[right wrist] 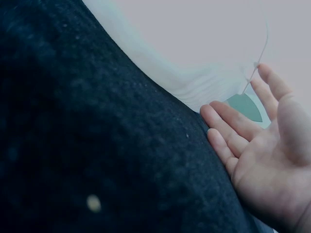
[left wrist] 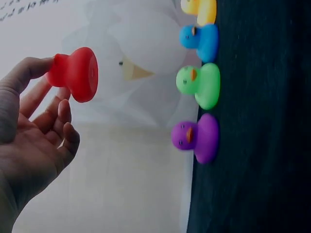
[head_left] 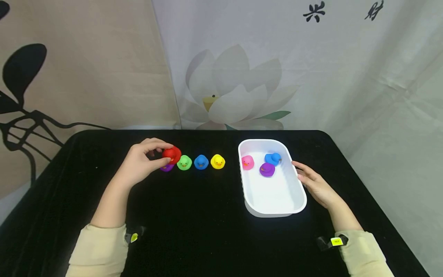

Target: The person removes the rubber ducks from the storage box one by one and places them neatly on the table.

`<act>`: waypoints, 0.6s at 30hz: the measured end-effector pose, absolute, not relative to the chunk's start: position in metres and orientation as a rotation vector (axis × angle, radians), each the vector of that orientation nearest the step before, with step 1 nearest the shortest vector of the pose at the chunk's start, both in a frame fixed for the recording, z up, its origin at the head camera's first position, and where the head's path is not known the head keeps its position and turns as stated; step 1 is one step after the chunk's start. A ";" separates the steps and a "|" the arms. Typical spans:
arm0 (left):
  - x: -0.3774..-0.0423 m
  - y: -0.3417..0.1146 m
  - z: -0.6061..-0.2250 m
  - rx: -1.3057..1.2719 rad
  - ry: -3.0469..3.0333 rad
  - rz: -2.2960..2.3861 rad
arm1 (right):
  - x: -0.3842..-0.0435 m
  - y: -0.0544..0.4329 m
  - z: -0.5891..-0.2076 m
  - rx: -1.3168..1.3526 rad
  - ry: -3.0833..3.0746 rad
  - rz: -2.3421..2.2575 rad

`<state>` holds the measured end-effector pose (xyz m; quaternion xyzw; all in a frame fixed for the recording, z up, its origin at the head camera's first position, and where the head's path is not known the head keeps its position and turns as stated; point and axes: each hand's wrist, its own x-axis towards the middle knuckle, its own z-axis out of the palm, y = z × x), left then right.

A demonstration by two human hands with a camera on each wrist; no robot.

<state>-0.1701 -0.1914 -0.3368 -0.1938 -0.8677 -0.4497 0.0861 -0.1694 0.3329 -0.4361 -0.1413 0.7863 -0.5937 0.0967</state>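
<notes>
A red rubber duck (head_left: pixel 172 155) is pinched between the thumb and fingers of my left hand (head_left: pixel 145 157). In the left wrist view the red duck (left wrist: pixel 77 74) is up off the black cloth, its flat base facing the row of ducks. That row holds a purple duck (left wrist: pixel 208 138), partly hidden in the head view, a green duck (head_left: pixel 184 163), a blue duck (head_left: pixel 201 162) and a yellow duck (head_left: pixel 218 162). My right hand (head_left: pixel 316 184) has its fingertips at the right rim of a white plastic bin (head_left: pixel 273 198), fingers loosely extended.
Inside the bin lie a pink duck (head_left: pixel 247 162), a second blue duck (head_left: pixel 272 158) and a second purple duck (head_left: pixel 267 169). Black cloth (head_left: pixel 194 223) covers the table. Behind it hangs a pale curtain (head_left: pixel 242 77) with a printed lotus.
</notes>
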 end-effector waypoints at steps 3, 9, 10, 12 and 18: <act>-0.172 -0.200 -0.339 -0.553 -2.593 -1.331 | -0.169 0.333 -0.436 -0.413 2.336 -1.749; -0.179 -0.218 -0.348 -0.516 -2.592 -1.336 | -0.169 0.334 -0.437 -0.410 2.340 -1.745; -0.180 -0.221 -0.350 -0.509 -2.592 -1.337 | -0.170 0.334 -0.437 -0.402 2.339 -1.748; -0.182 -0.227 -0.353 -0.485 -2.596 -1.339 | -0.170 0.334 -0.437 -0.408 2.338 -1.745; -0.184 -0.240 -0.361 -0.399 -2.626 -1.345 | -0.170 0.335 -0.438 -0.418 2.329 -1.753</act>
